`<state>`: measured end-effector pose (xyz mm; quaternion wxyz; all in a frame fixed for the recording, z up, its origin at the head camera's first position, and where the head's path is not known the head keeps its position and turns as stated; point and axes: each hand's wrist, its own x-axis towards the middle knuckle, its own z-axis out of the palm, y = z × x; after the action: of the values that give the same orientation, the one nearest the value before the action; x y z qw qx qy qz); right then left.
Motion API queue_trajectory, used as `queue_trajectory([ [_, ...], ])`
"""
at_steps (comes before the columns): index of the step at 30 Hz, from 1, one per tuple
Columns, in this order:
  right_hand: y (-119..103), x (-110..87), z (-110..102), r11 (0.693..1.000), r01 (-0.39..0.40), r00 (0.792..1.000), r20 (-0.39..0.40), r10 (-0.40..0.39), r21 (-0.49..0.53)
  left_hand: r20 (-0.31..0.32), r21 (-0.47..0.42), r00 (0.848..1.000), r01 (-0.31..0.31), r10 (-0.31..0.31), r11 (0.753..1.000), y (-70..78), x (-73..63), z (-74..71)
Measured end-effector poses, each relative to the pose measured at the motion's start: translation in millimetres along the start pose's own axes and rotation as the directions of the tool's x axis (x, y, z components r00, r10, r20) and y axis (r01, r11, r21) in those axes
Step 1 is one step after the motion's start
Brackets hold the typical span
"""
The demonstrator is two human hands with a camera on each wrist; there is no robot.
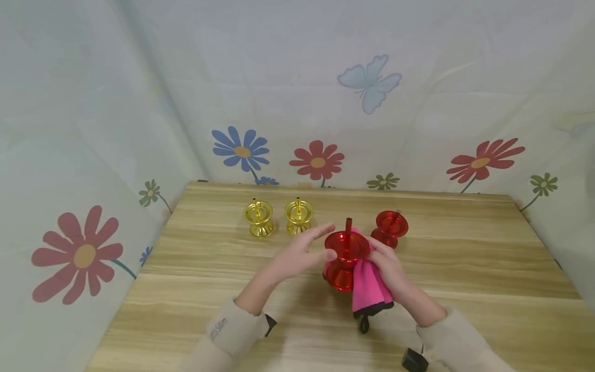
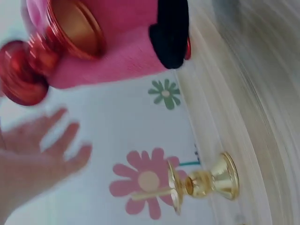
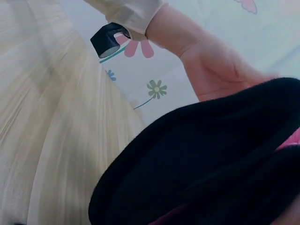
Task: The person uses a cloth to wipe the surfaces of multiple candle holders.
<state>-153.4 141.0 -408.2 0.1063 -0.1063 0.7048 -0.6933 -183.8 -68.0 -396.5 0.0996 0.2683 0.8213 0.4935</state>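
Observation:
A red metal candle holder (image 1: 341,276), with a dish and an upright tube, is held above the table. My right hand (image 1: 392,271) grips it through a pink cloth (image 1: 367,284) with black edging and a hanging loop. To its left, my left hand (image 1: 297,256) has its fingers spread; the thumb is close to the dish, and contact cannot be told. In the left wrist view that left hand (image 2: 42,159) appears apart from the candle holder (image 2: 77,30). The cloth's dark edge (image 3: 178,140) covers much of the right wrist view, hiding my right fingers.
Two gold candle holders (image 1: 260,219) stand toward the back of the wooden table (image 1: 186,289). Another red candle holder (image 1: 390,227) stands behind my right hand. A white curtain (image 1: 279,77) printed with flowers surrounds the table's back and sides.

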Motion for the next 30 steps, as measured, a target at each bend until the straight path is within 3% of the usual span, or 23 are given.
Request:
queue_trajectory([
  [2, 0, 1.2, 1, 0.998, -0.056, 0.997, -0.051, 0.055, -0.012, -0.112, 0.03, 0.993, 0.04, -0.037, 0.999, 5.4, -1.3, 5.3],
  [5, 0, 3.1, 2, 0.996, -0.089, 0.99, -0.111, 0.085, -0.032, -0.25, 0.124, 0.967, 0.073, -0.04, 0.99, 16.3, -4.7, 17.2],
  [11, 0, 4.9, 4, 0.994, -0.077, 0.987, -0.148, 0.064, -0.079, -0.336, 0.317, 0.941, 0.076, 0.037, 0.945, 29.4, -8.4, 35.6],
  [13, 0, 5.1, 4, 0.993, -0.091, 0.985, -0.153, 0.079, -0.07, -0.345, 0.312, 0.938, 0.073, 0.042, 0.947, 28.5, -7.3, 37.6],
  [16, 0, 5.0, 3, 0.993, -0.121, 0.981, -0.153, 0.118, -0.013, -0.299, 0.247, 0.954, 0.051, 0.026, 0.968, 23.4, -4.2, 35.0],
  [20, 3, 4.5, 0, 0.988, -0.14, 0.982, -0.118, 0.147, 0.07, -0.12, 0.0, 0.993, -0.001, 0.001, 1.0, 18.9, -1.8, 20.1],
  [22, 4, 4.6, -2, 0.988, -0.133, 0.985, -0.096, 0.141, 0.084, -0.013, -0.141, 1.0, -0.01, 0.009, 0.99, 15.7, -0.3, 11.2],
  [24, 4, 4.5, -3, 0.986, -0.137, 0.986, -0.079, 0.144, 0.091, 0.052, -0.218, 0.998, -0.008, 0.02, 0.976, 10.6, 2.0, 5.3],
  [26, 3, 4.3, -3, 0.986, -0.141, 0.986, -0.075, 0.148, 0.089, 0.035, -0.216, 0.999, -0.008, 0.016, 0.976, 5.1, 4.5, 3.6],
  [28, 0, 3.7, -2, 0.984, -0.156, 0.982, -0.09, 0.163, 0.08, -0.071, -0.15, 0.997, -0.01, -0.001, 0.989, 0.1, 6.7, 7.2],
  [30, -1, 3.5, -1, 0.985, -0.161, 0.979, -0.115, 0.168, 0.066, -0.196, -0.068, 0.98, 0.005, -0.018, 0.998, 6.0, 5.0, 11.6],
])
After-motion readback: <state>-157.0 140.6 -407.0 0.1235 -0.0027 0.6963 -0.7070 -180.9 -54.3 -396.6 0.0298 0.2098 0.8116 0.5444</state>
